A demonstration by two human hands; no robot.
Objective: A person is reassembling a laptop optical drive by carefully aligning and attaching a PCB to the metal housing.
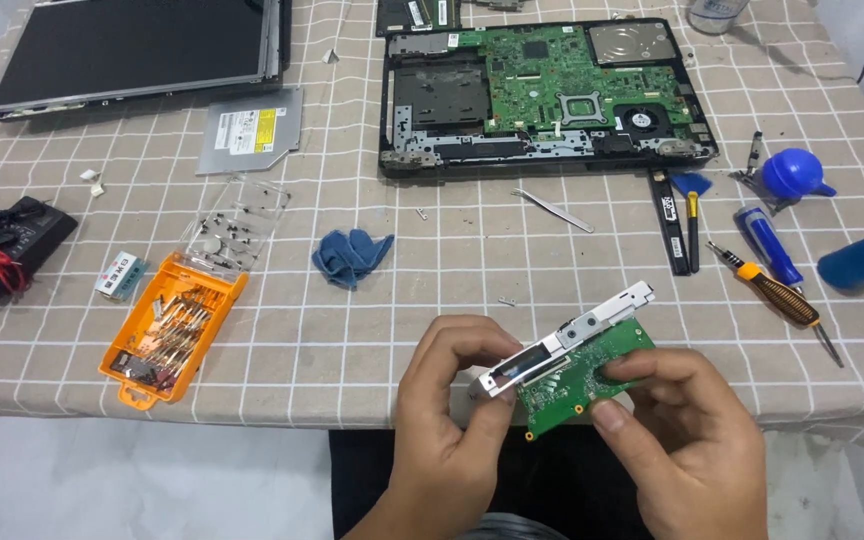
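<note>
I pinch the small green circuit board with its silver metal frame (577, 365) between my left hand (452, 420) and right hand (687, 440), holding gently by the edges.

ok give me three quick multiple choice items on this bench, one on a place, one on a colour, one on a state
1. Where does the crumpled blue cloth lie?
A. inside the laptop base
B. on the checked tablecloth, right of the orange screwdriver-bit case
C. under the hands

2. What colour is the small circuit board in the hands?
A. green
B. red
C. black

3. How does the opened black laptop base stand?
A. lid shut
B. wrapped in cloth
C. cover off, green mainboard bare

Key: 1 B, the cloth rests on the tablecloth beside the case. 2 A, the board pinched by the left hand and right hand is green, with a silver metal bracket on it. 3 C, mainboard and fan show.
</note>
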